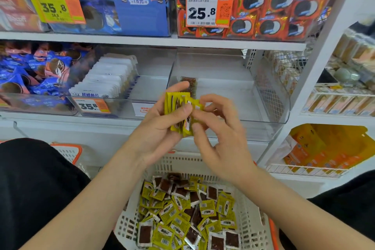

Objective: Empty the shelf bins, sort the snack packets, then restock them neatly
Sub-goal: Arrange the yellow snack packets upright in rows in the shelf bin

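Obs: left hand grips stacked yellow packets; right hand alongside pinches one edge (probably light, slippery film).

Yellow packets with brown windows, white lattice basket with orange rim, blue cookie packs far left, orange packs far right
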The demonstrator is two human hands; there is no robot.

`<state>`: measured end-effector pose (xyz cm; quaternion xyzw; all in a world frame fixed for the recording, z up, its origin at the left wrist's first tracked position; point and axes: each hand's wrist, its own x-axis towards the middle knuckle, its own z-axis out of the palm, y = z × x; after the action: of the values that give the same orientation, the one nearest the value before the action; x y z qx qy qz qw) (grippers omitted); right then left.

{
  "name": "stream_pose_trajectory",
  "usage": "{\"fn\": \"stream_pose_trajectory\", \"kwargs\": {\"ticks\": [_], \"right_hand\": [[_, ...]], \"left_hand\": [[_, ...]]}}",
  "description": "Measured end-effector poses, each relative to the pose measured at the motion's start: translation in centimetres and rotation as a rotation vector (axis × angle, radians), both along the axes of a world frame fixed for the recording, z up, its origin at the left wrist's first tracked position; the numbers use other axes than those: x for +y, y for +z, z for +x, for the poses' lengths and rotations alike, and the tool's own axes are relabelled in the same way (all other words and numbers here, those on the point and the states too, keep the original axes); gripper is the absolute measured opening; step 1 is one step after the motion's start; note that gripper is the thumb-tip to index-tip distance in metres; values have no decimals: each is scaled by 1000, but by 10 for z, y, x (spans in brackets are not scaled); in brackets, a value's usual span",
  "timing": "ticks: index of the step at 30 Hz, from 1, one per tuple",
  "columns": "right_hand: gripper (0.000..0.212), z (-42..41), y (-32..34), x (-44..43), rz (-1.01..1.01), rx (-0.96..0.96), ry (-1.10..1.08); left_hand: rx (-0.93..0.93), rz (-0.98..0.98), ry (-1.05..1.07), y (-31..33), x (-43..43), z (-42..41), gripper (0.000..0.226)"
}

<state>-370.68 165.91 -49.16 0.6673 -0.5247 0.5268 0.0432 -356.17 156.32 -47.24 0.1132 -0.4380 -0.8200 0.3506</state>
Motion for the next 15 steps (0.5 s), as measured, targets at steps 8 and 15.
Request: {"fn": "stream_pose_trajectory", "kwargs": {"ticks": [8, 15], "right_hand": [[37, -24, 40, -40, 119, -5, -1], [69, -57, 51, -83, 380, -233, -142]], "left_hand": [[-181, 19, 249, 36, -29, -35, 23], [-173, 125, 11, 44, -68, -61, 22]]}}
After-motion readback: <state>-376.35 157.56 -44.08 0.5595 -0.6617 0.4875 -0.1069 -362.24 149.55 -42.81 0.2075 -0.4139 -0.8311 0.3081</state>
